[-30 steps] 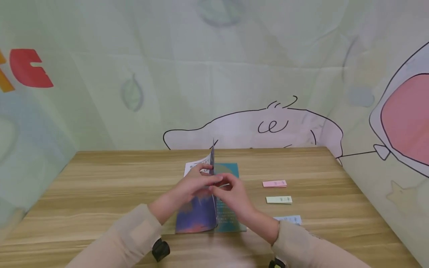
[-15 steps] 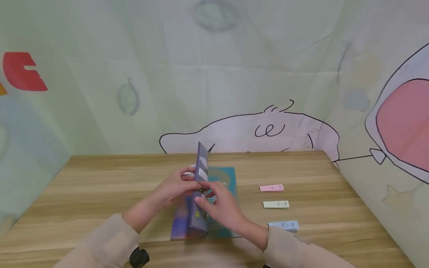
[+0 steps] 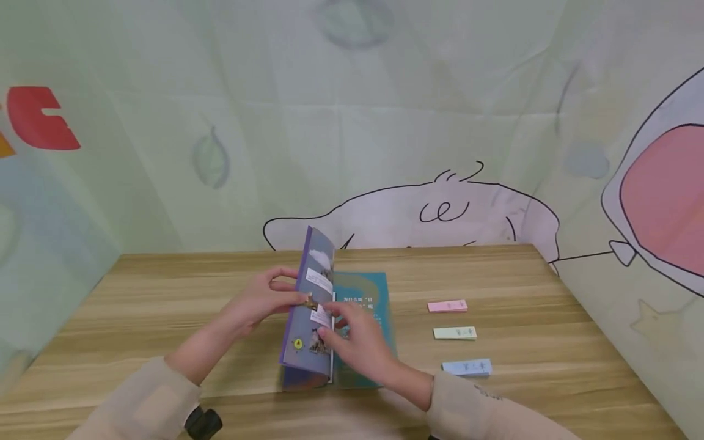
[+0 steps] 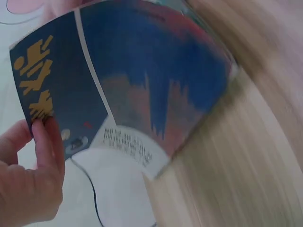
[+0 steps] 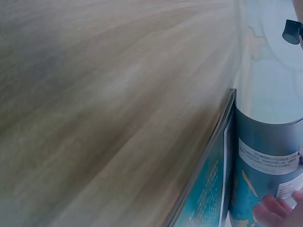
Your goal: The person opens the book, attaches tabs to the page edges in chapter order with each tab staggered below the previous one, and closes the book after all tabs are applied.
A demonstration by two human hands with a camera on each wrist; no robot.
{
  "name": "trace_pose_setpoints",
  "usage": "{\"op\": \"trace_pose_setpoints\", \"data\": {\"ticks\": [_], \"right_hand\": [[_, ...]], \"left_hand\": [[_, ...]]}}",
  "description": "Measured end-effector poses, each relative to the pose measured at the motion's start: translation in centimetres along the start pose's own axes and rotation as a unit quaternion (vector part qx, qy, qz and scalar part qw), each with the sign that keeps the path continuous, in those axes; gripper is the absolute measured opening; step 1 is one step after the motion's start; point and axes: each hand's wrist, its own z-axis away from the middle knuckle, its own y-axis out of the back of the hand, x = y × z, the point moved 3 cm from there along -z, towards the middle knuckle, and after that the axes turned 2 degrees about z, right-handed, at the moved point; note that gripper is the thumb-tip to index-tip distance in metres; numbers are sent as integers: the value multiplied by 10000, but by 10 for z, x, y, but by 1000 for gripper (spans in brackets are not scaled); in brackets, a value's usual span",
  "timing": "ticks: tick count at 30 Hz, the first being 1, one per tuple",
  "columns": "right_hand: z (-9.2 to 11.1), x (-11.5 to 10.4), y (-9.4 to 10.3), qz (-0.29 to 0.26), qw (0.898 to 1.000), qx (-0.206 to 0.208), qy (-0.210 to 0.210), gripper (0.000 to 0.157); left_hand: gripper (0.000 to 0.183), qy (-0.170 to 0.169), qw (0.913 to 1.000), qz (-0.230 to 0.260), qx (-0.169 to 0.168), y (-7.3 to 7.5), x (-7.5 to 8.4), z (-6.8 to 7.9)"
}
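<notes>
A thin illustrated book [image 3: 360, 342] lies part open on the wooden table, its right side a teal page with print. Its left part, with a grey-blue inner page [image 3: 316, 256], stands tilted up to the left. My left hand [image 3: 261, 299] pinches the raised part's outer edge, thumb on the inner side. In the left wrist view that part's dark blue outer side [image 4: 142, 61] shows, with yellow characters and a white text panel. My right hand [image 3: 360, 342] touches the inner page near the fold with extended fingertips. The right wrist view catches only some fingers [image 5: 274, 210] at its corner.
Right of the book, a pink paper slip [image 3: 447, 306], a pale green slip [image 3: 454, 333] and a blue slip [image 3: 467, 367] lie in a column, each with writing. Behind the wooden table [image 3: 192, 336] hangs a printed cloth backdrop [image 3: 264, 153].
The raised part of the book has swung from near upright over to the left, showing more of its inner page. My left hand has moved left with it; the right hand has shifted slightly left.
</notes>
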Motion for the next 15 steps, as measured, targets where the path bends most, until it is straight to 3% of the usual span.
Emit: {"op": "trace_pose_setpoints", "data": {"ticks": [6,11,15], "right_hand": [[1,1,-9,54,9994,-341,57,39],[3,-2,-15,546,9919,-800,820,46],[8,-4,-19,809,9814,-1149,1308,49]], "left_hand": [[53,-249,9995,-163,-84,26,-1,5],[58,-315,9989,-295,-190,47,-5,10],[59,-395,9969,-668,-158,67,-6,14]]}}
